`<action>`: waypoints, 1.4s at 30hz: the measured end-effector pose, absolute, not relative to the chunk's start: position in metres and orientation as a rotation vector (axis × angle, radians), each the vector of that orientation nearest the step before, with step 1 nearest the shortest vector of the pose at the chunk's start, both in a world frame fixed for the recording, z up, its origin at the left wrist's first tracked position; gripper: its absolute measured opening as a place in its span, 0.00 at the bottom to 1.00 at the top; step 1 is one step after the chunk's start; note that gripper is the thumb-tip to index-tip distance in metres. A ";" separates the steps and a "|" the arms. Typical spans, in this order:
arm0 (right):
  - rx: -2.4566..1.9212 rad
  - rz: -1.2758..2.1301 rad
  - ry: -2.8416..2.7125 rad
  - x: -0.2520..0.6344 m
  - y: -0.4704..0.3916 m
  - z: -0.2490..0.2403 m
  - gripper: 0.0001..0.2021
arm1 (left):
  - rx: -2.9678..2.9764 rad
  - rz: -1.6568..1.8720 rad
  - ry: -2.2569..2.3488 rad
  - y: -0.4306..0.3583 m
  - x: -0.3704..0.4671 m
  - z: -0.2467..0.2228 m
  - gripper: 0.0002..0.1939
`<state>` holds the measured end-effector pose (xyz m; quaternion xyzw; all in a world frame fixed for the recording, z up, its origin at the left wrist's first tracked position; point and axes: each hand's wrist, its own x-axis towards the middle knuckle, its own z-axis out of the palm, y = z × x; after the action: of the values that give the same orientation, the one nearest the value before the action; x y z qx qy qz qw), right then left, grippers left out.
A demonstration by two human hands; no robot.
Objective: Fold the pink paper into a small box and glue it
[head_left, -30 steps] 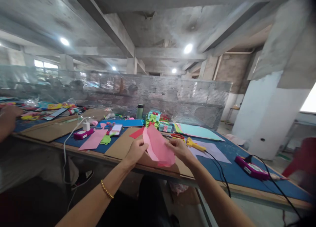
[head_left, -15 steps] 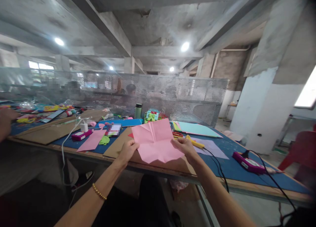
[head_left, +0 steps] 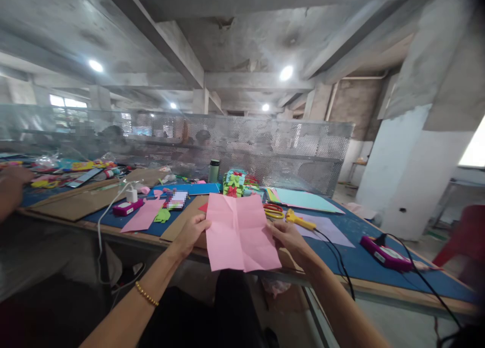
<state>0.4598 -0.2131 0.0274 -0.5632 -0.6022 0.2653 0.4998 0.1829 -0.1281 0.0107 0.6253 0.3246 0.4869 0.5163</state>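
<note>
A creased sheet of pink paper is spread between my two hands, upright in front of the table's front edge. Its left edge is pinched by my left hand, with the thumb on the near face. On the opposite edge my right hand grips the sheet in the same way. Fold lines run down and across the paper. Just right of my right hand lie a yellow glue gun with a black cord and a pair of scissors with red and yellow handles. Brown cardboard lies behind the sheet.
Behind the paper stand a green and red paper craft and a green bottle. Purple power strips sit left and right. Coloured paper is stacked at the back. Another person's hand is at far left. A mesh partition stands behind.
The pink sheet has come down and nearer to me, and its lower edge now hangs below the table edge. It faces me more flatly. Both hands keep their hold.
</note>
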 end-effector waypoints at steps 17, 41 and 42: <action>-1.315 0.763 -1.231 0.446 -0.217 0.020 0.21 | 1.559 1.009 0.680 -0.129 0.183 0.008 0.14; -1.405 0.497 -1.205 0.479 -0.235 0.023 0.26 | 1.951 0.719 0.783 -0.076 0.188 0.044 0.12; -1.434 0.484 -1.257 0.479 -0.230 0.028 0.26 | 1.986 0.658 0.778 -0.073 0.191 0.046 0.11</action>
<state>0.4794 -0.2299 0.0282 -0.6068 -0.5319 0.2049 0.5540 0.1909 -0.0726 0.0464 0.7994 0.3133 0.2650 0.4389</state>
